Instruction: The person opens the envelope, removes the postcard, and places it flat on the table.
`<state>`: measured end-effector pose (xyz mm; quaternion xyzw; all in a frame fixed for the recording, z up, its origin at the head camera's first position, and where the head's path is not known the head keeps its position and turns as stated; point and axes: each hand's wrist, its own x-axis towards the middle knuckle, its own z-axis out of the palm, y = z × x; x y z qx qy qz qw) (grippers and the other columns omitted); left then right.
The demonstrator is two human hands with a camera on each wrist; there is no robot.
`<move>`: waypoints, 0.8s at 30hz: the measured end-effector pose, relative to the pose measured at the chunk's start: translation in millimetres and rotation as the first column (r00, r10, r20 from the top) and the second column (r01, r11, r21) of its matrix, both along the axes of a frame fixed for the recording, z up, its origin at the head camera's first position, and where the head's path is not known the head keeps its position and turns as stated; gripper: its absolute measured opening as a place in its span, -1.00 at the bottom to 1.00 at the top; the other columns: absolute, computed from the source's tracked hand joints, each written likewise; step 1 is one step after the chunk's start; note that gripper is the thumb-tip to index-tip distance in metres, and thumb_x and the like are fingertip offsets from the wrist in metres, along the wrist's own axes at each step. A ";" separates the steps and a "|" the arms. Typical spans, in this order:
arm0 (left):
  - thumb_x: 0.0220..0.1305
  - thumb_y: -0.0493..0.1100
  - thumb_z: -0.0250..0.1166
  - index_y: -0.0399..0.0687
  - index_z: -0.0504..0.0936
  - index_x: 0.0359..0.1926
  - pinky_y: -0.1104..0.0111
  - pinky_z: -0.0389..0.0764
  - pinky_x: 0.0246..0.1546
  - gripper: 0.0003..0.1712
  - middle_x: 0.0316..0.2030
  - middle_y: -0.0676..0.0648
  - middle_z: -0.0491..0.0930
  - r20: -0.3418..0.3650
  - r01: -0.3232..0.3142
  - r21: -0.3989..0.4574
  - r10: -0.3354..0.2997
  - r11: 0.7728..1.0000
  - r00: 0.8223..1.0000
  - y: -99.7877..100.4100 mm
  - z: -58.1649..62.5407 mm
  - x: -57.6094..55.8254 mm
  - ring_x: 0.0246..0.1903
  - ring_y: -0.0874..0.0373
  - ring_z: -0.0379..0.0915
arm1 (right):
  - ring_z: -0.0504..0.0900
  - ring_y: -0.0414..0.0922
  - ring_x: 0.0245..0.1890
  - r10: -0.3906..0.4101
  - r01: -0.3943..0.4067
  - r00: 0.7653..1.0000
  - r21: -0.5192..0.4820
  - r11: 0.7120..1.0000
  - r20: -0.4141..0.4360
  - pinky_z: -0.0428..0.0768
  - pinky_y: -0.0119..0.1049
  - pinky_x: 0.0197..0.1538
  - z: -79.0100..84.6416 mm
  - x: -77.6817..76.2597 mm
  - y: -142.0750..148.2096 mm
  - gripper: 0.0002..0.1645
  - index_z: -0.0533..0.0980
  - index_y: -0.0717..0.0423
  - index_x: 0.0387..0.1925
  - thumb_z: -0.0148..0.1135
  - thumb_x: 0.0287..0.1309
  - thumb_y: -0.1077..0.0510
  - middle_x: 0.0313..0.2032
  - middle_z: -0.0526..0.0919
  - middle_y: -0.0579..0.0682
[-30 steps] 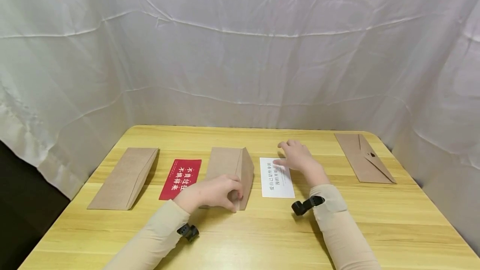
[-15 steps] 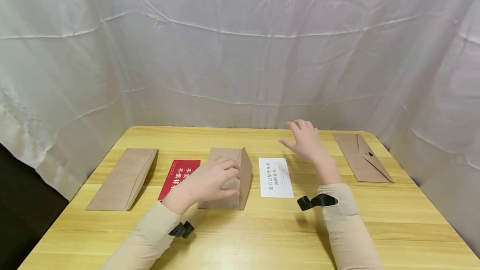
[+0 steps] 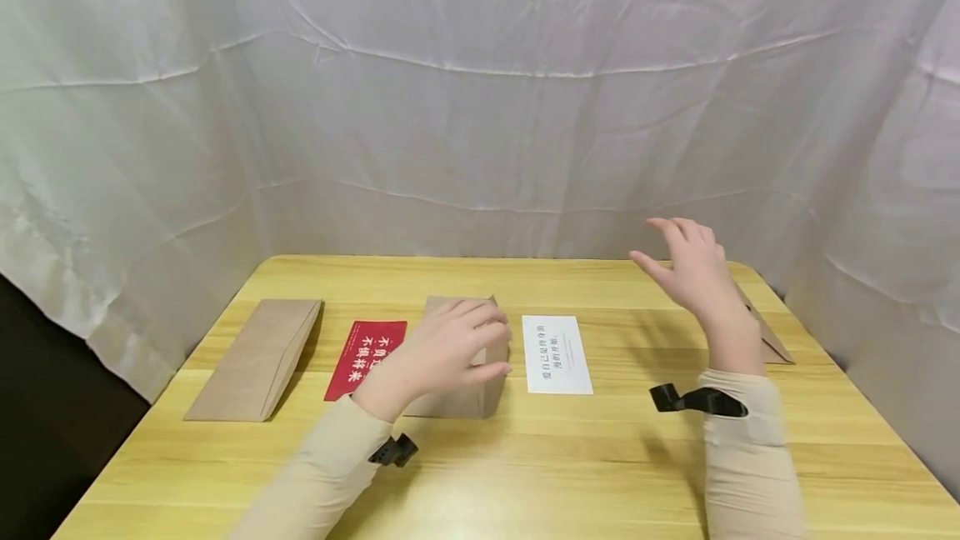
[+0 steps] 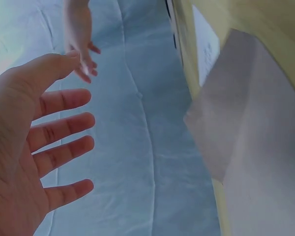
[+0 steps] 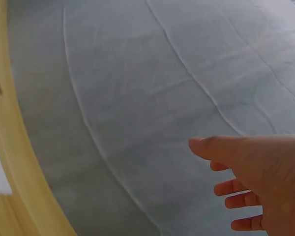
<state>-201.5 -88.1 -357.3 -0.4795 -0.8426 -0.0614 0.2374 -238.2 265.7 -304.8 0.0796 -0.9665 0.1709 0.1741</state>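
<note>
My left hand (image 3: 442, 348) hovers over the middle kraft envelope (image 3: 450, 403) with fingers spread, holding nothing. In the left wrist view that envelope (image 4: 265, 128) lies off to the right, its raised flap toward the hand. My right hand (image 3: 697, 273), also holding nothing, is lifted at the right, its thumb apart from its relaxed fingers. It partly covers the right kraft envelope (image 3: 768, 336) in the head view. A white card (image 3: 558, 355) with printed characters lies between the two hands. The red card (image 3: 367, 348), partly behind my left hand, rests left of the middle envelope.
Another kraft envelope (image 3: 251, 361), its flap edge slightly raised, lies at the left of the wooden table (image 3: 585, 473). A pale curtain (image 3: 480, 107) hangs behind the table and along both sides.
My right hand has risen off the white card and moved right, toward the right envelope. My left hand has let go of the middle envelope's flap and lifted, its fingers spreading.
</note>
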 end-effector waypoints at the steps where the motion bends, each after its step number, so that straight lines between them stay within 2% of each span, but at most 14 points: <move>1: 0.23 0.18 0.29 0.07 0.62 -0.03 0.19 0.46 0.25 -0.59 0.03 0.07 0.60 0.005 -0.006 0.001 0.006 1.000 1.000 3.6 0.9 -1.1 0.13 0.14 0.45 | 0.07 0.41 0.33 -0.005 0.005 1.000 -0.001 1.000 0.002 0.08 0.43 0.21 -1.5 1.1 5.9 -0.19 0.21 0.16 0.39 0.10 0.32 -0.23 0.31 0.24 0.37; 4: 0.25 0.19 0.27 0.10 0.61 -0.01 0.22 0.45 0.25 -0.60 0.05 0.09 0.59 0.016 -0.020 -0.001 0.020 1.000 1.000 15.0 3.3 -5.5 0.14 0.16 0.44 | 0.05 0.42 0.33 -0.027 0.027 1.000 0.008 1.000 0.011 0.07 0.43 0.20 -6.6 5.3 24.7 -0.17 0.17 0.15 0.42 0.07 0.33 -0.25 0.33 0.21 0.38; 12: 0.33 0.25 0.14 0.18 0.54 0.10 0.15 0.36 0.31 -0.55 0.11 0.11 0.53 -0.010 -0.126 -0.080 0.126 0.989 0.992 47.5 2.6 -19.3 0.21 0.13 0.38 | 0.08 0.47 0.28 -0.079 0.078 0.997 0.073 0.994 0.013 0.12 0.43 0.13 -33.3 18.8 78.3 -0.17 0.19 0.21 0.38 0.03 0.34 -0.27 0.28 0.24 0.43; 19: 0.33 0.28 0.13 0.23 0.52 0.15 0.04 0.29 0.37 -0.53 0.17 0.10 0.49 0.085 -0.166 -0.078 0.172 0.983 0.981 81.3 5.4 -21.5 0.29 0.11 0.32 | 0.13 0.51 0.23 -0.114 0.100 0.990 0.150 0.984 0.084 0.19 0.49 0.05 -67.2 27.3 125.2 -0.11 0.11 0.27 0.42 -0.02 0.36 -0.27 0.27 0.21 0.50; 24: 0.35 0.29 0.10 0.28 0.49 0.19 0.00 0.25 0.40 -0.52 0.23 0.11 0.45 0.132 -0.196 -0.089 0.207 0.977 0.969 106.0 4.2 -22.9 0.32 0.11 0.28 | 0.21 0.48 0.23 -0.116 0.079 0.983 0.239 0.968 0.143 0.28 0.52 0.05 -94.6 31.8 146.0 -0.11 0.17 0.40 0.36 0.02 0.35 -0.25 0.27 0.24 0.50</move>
